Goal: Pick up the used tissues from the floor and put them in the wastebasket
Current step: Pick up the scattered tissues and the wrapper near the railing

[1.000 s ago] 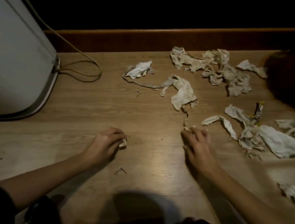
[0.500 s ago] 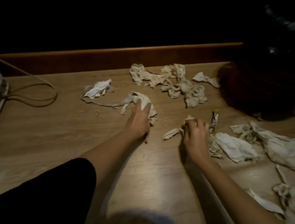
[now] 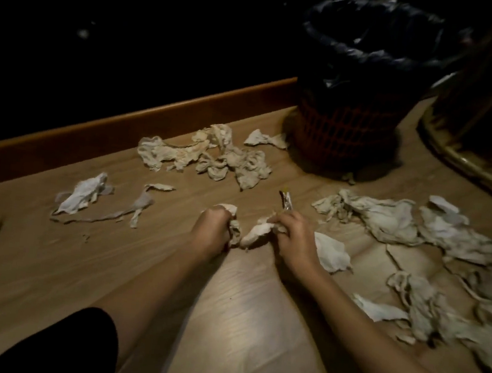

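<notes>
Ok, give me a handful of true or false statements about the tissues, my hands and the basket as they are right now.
1. The left hand is closed on a crumpled off-white tissue wad. True.
2. The red mesh wastebasket with the black liner lies tipped on its side. False: it stands upright beside the wooden baseboard.
3. The right hand is empty. False: it grips a crumpled tissue strip.
4. A pile of crumpled tissues lies on the wood floor left of the wastebasket. True.
5. All tissues are off the floor. False: many remain, including a flat white tissue at left.
</notes>
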Motion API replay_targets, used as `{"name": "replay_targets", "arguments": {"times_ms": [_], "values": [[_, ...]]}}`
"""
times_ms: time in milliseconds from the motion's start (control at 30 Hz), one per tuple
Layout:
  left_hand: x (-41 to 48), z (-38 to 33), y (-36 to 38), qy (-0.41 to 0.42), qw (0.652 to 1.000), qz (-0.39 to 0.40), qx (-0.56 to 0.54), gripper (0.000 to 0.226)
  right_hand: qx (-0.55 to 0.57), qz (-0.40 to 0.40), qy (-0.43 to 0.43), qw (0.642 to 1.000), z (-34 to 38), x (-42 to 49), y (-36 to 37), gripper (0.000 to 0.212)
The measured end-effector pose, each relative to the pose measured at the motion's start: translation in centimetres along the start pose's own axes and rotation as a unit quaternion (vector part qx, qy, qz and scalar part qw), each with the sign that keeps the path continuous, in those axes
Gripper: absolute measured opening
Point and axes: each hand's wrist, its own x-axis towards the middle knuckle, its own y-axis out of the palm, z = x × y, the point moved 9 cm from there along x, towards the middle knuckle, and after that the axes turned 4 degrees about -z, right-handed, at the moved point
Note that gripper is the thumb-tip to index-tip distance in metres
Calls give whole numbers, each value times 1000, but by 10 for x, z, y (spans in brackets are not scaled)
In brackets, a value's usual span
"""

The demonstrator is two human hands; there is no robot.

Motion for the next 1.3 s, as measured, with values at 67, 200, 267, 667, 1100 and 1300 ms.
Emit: {"name": "replay_targets", "arguments": {"times_ms": [67, 200, 267, 667, 1100, 1300], "values": [[17, -34, 7, 31, 1000, -2, -1, 22, -6, -67, 32, 997, -18, 13, -40, 27], [45, -115, 26, 104, 994, -9, -42, 12, -71, -150, 109, 980, -85, 34, -113, 25], [56, -151, 39, 134, 990, 4, -49, 10, -129, -108, 149, 975, -128, 47, -126, 28], [105, -223, 145, 175, 972, 154, 22, 15, -133, -105, 169, 971, -200, 10, -138, 28], [58, -314, 144, 256, 955, 103, -113, 10, -211, -40, 366, 906, -298, -7, -223, 39], [-53, -309, 212, 377, 880, 290, -2, 69, -138, -95, 322, 932, -269, -8, -226, 30]]}}
